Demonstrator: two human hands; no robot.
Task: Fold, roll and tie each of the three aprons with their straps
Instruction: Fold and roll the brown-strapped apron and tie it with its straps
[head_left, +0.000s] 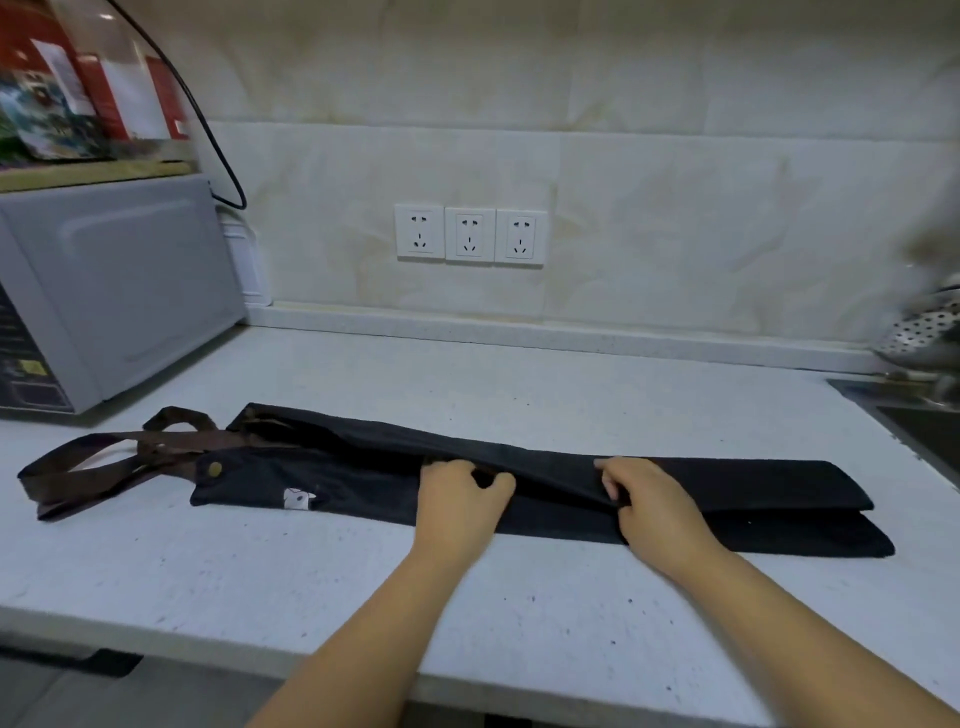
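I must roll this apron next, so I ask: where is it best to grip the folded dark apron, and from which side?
Probably the square right end of the apron, from the right side. It lies as a long flat band, and the brown straps trail off its left end, so they stay free for tying. Both the left hand and right hand now pinch its middle.

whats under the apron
The white counter shows all around the folded apron. Both hands grip its top fold. Anything beneath the cloth is covered.

- Grey microwave (104, 291): left side cut by frame edge.
- Perforated metal utensil (930, 327) at right edge: blurred, cut off.
- Steel sink (919, 415): mostly out of frame.
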